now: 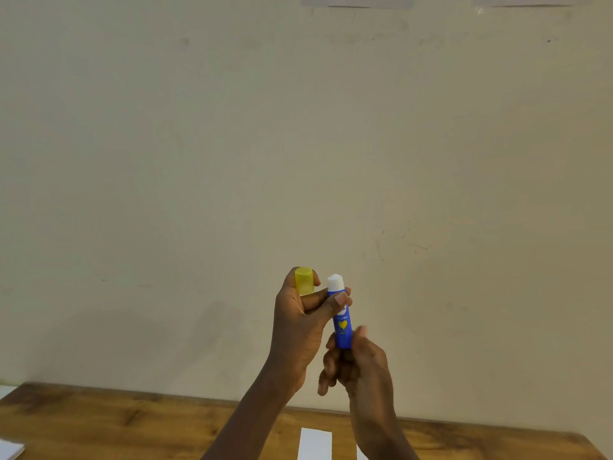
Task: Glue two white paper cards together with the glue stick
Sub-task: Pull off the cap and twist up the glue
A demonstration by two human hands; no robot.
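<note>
I hold a blue glue stick (341,322) upright in the air above the table, its white glue tip bared at the top. My left hand (300,327) pinches the upper part of the tube with thumb and finger and also holds the yellow cap (304,281) against its other fingers. My right hand (356,363) grips the tube's bottom end from below. A white paper card (315,443) lies on the wooden table (132,423) under my hands. A sliver of a second white card (361,453) shows beside my right forearm, mostly hidden.
A plain beige wall fills most of the view behind the table. White paper (10,449) lies at the table's lower left edge. Two sheets (356,1) hang on the wall at the top.
</note>
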